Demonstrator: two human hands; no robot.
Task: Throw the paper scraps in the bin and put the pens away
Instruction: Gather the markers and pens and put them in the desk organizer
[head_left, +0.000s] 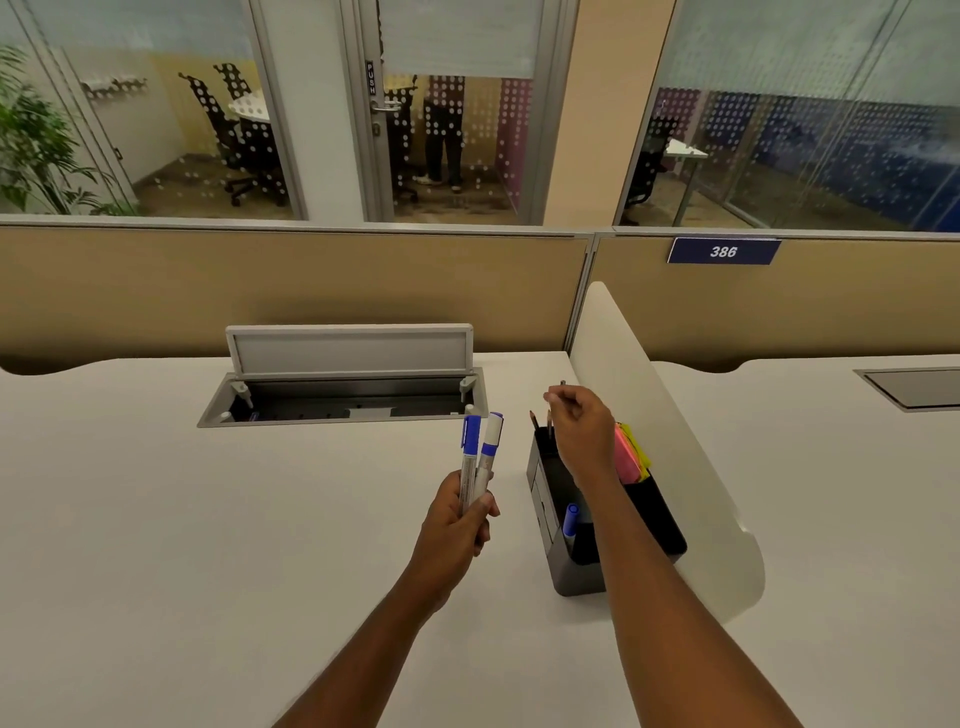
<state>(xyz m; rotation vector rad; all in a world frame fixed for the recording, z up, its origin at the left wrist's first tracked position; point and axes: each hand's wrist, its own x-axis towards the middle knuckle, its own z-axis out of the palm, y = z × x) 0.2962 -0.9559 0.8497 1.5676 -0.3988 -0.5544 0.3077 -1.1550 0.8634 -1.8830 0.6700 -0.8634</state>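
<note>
My left hand holds two white markers with blue caps upright above the white desk. To its right stands a black desk organizer. A blue-capped marker sits in its front compartment and pencils poke out of the back one. My right hand hovers over the organizer's back part, its fingers pinched on a thin dark pen or pencil whose tip shows above the knuckles. No paper scraps or bin are in view.
Pink and yellow sticky notes stand in the organizer behind my right hand. An open cable tray with a raised lid lies in the desk at the back. A white curved divider rises right of the organizer.
</note>
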